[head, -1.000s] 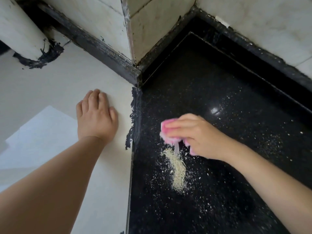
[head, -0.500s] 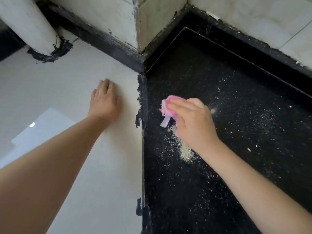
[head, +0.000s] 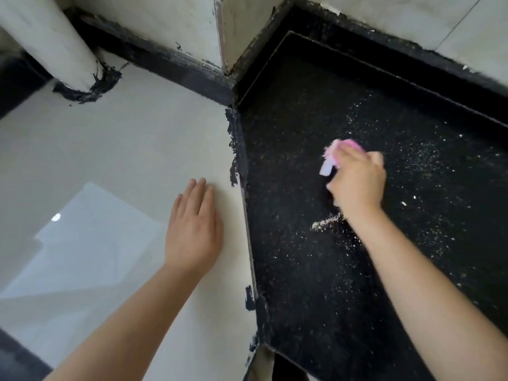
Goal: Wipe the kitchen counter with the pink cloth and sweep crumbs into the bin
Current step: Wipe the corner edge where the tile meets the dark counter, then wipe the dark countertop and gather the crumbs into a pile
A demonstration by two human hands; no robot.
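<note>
Head view: right hand [head: 357,182] grips pink cloth [head: 339,154] on black worktop [head: 302,284].
Left hand [head: 193,229]: flat, fingers straight, holds nothing.
Crumbs [head: 327,221]: short line just behind right wrist, toward the person; scatter further right.
Bin: not visible.

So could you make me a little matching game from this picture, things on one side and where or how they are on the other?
Things:
1. left hand
2. pink cloth
3. crumb pile
4. white pipe

States:
A. bunched in the right hand
B. heaped on the black counter beside the right wrist
C. standing at the far left corner
D. flat on the pale surface

Pairs: 1-D, 2-A, 3-B, 4-C
</note>
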